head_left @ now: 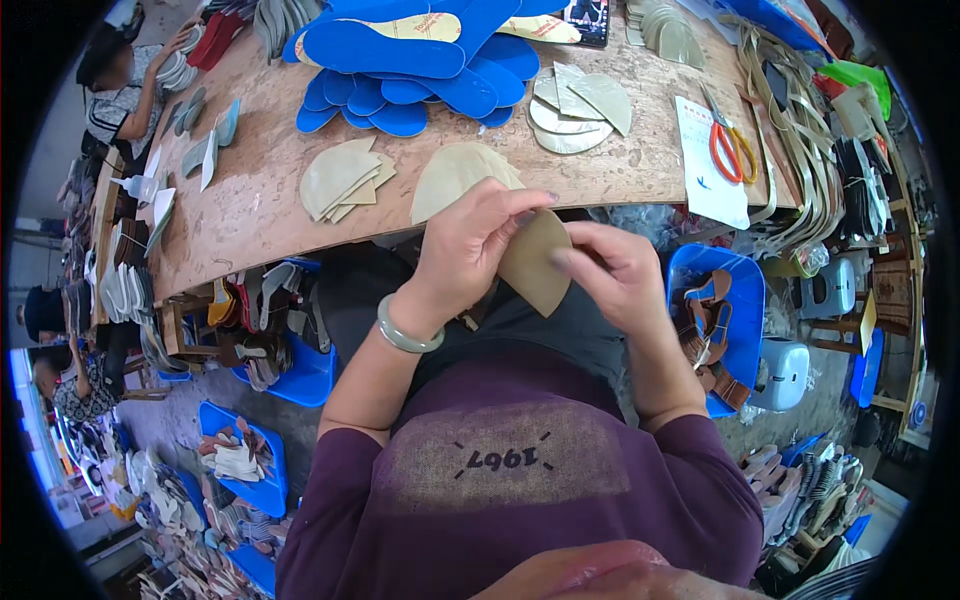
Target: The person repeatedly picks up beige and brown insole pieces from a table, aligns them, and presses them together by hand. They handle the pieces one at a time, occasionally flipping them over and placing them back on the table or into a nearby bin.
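Observation:
Over my lap, just off the table's near edge, a khaki rounded sheet piece [538, 272] hangs with its pointed end downward. My left hand [458, 245], a pale bangle on its wrist, pinches the upper left edge of the piece. My right hand [618, 272] closes on its right edge, the thumb slightly blurred against the face. Beyond my left hand lies a fanned stack of similar khaki pieces [455, 180]. Another stack of cut pieces [345, 182] sits left of it, and a paler, shinier pile [580, 110] lies to the right.
Blue insoles [400, 50] heap at the far middle of the wooden table [260, 200]. Orange-handled scissors [732, 150] rest on a white paper [705, 185]. Strap bundles [800, 150] hang at the right. A blue bin [745, 290] of shoe parts stands beside me. Another person [130, 100] works at far left.

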A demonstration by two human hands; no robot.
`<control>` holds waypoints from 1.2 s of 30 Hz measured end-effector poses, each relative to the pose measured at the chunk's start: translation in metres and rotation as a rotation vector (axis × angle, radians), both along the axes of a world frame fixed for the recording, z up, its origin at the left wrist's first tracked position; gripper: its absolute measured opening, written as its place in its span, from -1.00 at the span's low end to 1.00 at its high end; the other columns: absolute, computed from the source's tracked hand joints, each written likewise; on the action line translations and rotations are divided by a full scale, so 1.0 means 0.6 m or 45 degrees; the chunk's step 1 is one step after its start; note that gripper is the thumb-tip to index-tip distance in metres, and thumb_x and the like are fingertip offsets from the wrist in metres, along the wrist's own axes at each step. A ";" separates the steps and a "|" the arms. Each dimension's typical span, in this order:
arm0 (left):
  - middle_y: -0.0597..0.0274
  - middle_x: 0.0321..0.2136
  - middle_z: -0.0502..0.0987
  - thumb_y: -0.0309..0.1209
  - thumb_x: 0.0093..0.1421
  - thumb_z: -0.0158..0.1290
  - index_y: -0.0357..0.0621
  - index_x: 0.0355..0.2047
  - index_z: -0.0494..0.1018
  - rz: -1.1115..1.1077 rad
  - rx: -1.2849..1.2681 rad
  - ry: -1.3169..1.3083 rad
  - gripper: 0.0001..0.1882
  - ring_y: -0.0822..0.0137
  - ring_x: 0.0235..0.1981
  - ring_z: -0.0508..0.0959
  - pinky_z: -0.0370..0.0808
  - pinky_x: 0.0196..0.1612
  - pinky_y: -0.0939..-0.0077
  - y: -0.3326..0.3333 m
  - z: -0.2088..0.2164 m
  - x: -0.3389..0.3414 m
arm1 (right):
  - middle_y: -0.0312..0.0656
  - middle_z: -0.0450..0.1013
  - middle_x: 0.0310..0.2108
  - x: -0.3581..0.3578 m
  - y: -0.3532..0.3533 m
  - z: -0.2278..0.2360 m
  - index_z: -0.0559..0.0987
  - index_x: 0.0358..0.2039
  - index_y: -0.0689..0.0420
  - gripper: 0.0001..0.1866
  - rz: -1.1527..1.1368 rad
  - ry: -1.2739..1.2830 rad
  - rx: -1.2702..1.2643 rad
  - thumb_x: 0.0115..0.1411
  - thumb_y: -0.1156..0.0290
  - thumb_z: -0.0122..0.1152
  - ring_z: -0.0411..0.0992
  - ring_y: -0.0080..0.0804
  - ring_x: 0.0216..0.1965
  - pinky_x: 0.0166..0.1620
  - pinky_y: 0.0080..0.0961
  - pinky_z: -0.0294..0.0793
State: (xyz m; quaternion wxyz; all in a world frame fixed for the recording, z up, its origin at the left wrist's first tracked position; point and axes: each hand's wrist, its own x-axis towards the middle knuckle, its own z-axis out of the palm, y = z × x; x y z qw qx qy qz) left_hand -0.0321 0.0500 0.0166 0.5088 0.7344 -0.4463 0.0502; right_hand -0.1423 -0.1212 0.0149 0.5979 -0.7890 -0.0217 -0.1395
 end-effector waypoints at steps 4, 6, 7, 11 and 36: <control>0.09 -0.21 0.49 -0.49 0.13 0.14 -0.25 -0.10 0.45 0.498 -0.248 -0.345 -0.69 0.10 -0.17 0.48 0.42 -0.10 0.31 -0.012 0.000 -0.009 | -0.24 0.52 -0.47 0.051 0.028 -0.012 0.58 -0.37 0.22 -0.87 -0.307 -0.220 0.025 0.06 0.49 0.33 0.43 -0.67 -0.50 -0.42 -0.65 0.42; 0.05 -0.17 0.49 -0.47 0.12 0.16 -0.25 -0.09 0.45 0.392 -0.209 -0.329 -0.67 0.09 -0.12 0.49 0.42 -0.05 0.32 0.000 0.011 -0.031 | -0.28 0.49 -0.49 0.072 0.029 -0.017 0.56 -0.43 0.20 -0.88 -0.357 -0.465 0.008 0.05 0.49 0.35 0.41 -0.69 -0.53 -0.46 -0.68 0.39; -0.03 -0.09 0.50 -0.48 0.11 0.17 -0.28 -0.06 0.45 0.276 -0.126 -0.180 -0.64 0.09 -0.04 0.51 0.43 0.00 0.32 0.005 0.013 -0.045 | -0.32 0.47 -0.48 0.066 0.044 -0.009 0.52 -0.46 0.18 -0.86 -0.280 -0.310 0.281 0.07 0.49 0.36 0.40 -0.72 -0.49 -0.44 -0.71 0.39; -0.07 -0.11 0.54 -0.56 0.13 0.14 -0.30 0.02 0.42 0.205 -0.128 0.062 -0.59 0.10 -0.13 0.59 0.53 -0.11 0.43 0.014 0.001 -0.060 | -0.34 0.49 -0.43 0.064 0.050 0.003 0.54 -0.35 0.24 -0.91 0.091 0.002 0.822 0.15 0.51 0.26 0.43 -0.70 -0.39 -0.29 -0.73 0.43; -0.11 -0.10 0.53 -0.70 0.04 0.05 -0.33 0.03 0.41 0.331 0.098 -0.430 -0.52 0.06 -0.11 0.58 0.57 -0.13 0.35 -0.001 -0.028 -0.042 | -0.25 0.54 -0.43 0.056 0.037 -0.002 0.57 -0.27 0.33 -0.86 -0.016 0.105 0.451 0.22 0.54 0.10 0.49 -0.60 -0.38 -0.26 -0.65 0.49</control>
